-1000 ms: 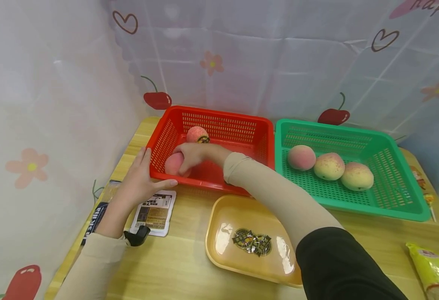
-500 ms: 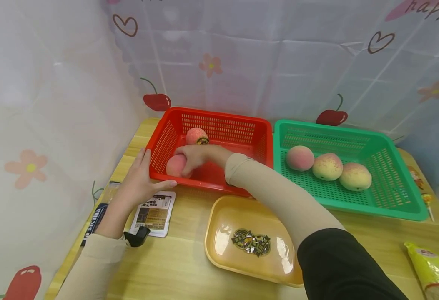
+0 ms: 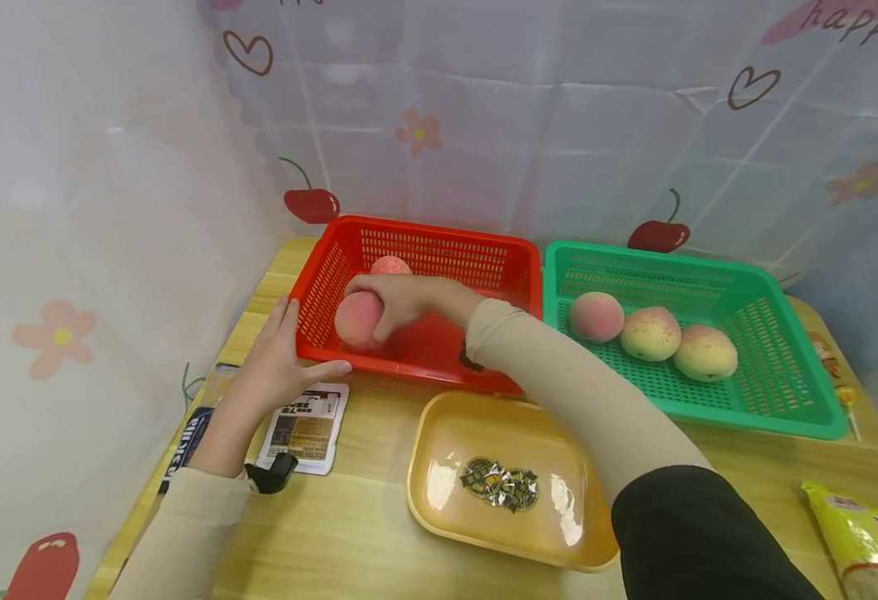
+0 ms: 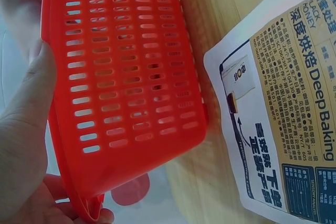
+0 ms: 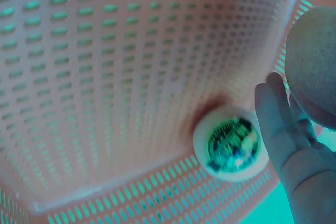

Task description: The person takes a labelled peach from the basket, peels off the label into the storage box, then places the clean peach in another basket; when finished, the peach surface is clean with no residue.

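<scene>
Two hands work at the near-left corner of the pale wood-grain worktop [image 3: 348, 517]: nearest lie a glossy yellow tray [image 3: 439, 442] with rounded corners holding crinkled foil wrappers [image 3: 500, 485], and a flat printed packet [image 3: 305, 427]. The left hand [image 3: 277, 367] lies with straight fingers against the slotted plastic wall of the red basket [image 3: 446, 250], thumb along its front rim. Inside, the right hand [image 3: 401, 302] curls round a round, matte pink peach [image 3: 358, 318], lifted above the basket floor with open floor to its right; another peach [image 3: 390, 266] sits behind, and three more rest in the green basket [image 3: 784, 375] alongside.
</scene>
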